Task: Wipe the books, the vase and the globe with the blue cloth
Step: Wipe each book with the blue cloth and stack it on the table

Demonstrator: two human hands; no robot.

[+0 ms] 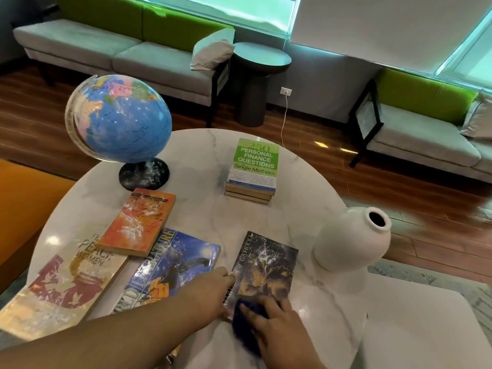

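Observation:
A dark paperback (269,265) lies near the front of the round marble table (202,217). My right hand (277,331) presses the blue cloth (246,331) flat on the book's near end. My left hand (213,288) holds the book's left edge. To the left lie a blue literature book (178,262), an orange book (138,222) and a peace-women book (66,283), all streaked white. A blue globe (119,118) stands at the back left. A white vase (351,238) stands on the right. A stack of books with a green cover (253,169) sits at the back.
Grey and green sofas (111,46) line the wall behind, with a dark round side table (261,62) between them. An orange seat (21,206) is at the left. A lower white surface (415,328) adjoins the table at the front right.

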